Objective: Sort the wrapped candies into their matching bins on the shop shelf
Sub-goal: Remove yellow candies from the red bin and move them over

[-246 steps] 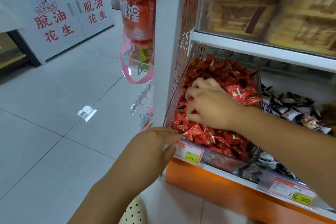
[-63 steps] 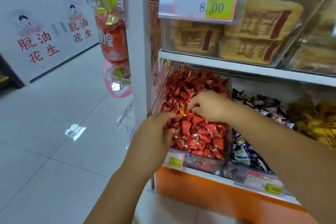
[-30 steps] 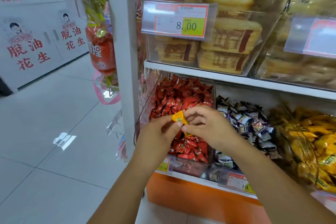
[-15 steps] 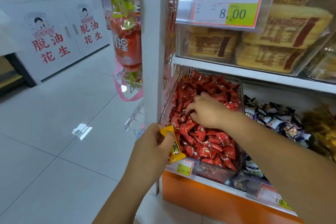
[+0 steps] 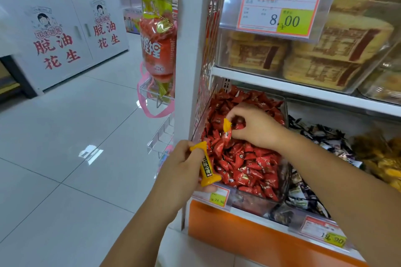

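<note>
Fingers, left hand [image 5: 180, 171]: curled round one yellow candy [image 5: 206, 168], frame centre, at the red bin [image 5: 251, 202] front corner.
Fingers, right hand [image 5: 256, 130]: pinch a second yellow candy [image 5: 227, 125] above the red sweets [image 5: 245, 158].
Yellow candies held: two.
Bins, lower right: three, holding red sweets, dark sweets [image 5: 321, 136], yellow sweets [image 5: 386, 158].
Price tags [image 5: 280, 13]: three in view.

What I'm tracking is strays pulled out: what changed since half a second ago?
The right hand, which was only digging before, now pinches a second yellow candy just above the red candies. The left hand still grips the first yellow candy in much the same place; the red pile looks undisturbed.
</note>
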`<state>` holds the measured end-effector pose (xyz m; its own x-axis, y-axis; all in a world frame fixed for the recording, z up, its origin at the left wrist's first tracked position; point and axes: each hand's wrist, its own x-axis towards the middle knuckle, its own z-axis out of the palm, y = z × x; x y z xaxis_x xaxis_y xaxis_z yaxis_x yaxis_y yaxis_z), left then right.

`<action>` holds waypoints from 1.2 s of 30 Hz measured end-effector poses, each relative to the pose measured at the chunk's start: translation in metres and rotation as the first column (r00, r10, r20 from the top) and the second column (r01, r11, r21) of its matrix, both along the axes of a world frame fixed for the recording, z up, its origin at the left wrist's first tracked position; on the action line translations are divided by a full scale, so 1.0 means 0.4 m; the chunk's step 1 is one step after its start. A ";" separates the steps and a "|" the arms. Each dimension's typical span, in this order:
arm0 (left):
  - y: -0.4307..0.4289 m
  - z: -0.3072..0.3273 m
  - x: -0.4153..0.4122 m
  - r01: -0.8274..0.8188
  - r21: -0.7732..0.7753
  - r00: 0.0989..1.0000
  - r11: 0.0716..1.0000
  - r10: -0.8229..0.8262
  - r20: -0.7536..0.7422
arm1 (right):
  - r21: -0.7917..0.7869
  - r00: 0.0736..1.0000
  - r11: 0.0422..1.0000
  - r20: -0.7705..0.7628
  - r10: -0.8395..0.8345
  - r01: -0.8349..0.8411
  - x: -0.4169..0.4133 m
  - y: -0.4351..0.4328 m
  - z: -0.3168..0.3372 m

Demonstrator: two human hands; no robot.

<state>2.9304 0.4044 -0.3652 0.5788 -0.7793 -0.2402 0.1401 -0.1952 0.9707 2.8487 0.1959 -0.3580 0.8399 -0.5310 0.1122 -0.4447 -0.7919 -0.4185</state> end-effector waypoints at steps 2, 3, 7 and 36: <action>-0.012 0.003 -0.007 0.021 -0.019 1.000 1.000 -0.021 -0.002 | 0.182 0.995 0.983 0.097 -0.034 0.016 -0.027 0.005 0.020; -0.020 0.004 -0.011 0.031 -0.028 0.999 0.999 -0.030 0.015 | 0.248 0.991 0.969 0.125 -0.041 0.009 -0.039 0.009 0.026; -0.047 0.011 -0.026 0.077 -0.070 0.988 0.995 -0.067 0.138 | 0.287 0.992 0.957 0.112 -0.065 0.030 -0.074 0.011 0.040; -0.054 -0.019 0.024 0.085 0.041 0.908 0.996 -0.094 0.409 | -0.235 0.764 0.941 -0.644 0.037 -0.244 -0.009 -0.053 0.027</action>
<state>2.9399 0.3830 -0.3729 0.5581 -0.8297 -0.0144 -0.2888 -0.2104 0.9340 2.8449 0.1747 -0.3470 0.8382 -0.4308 -0.3345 -0.3966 -0.9024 0.1683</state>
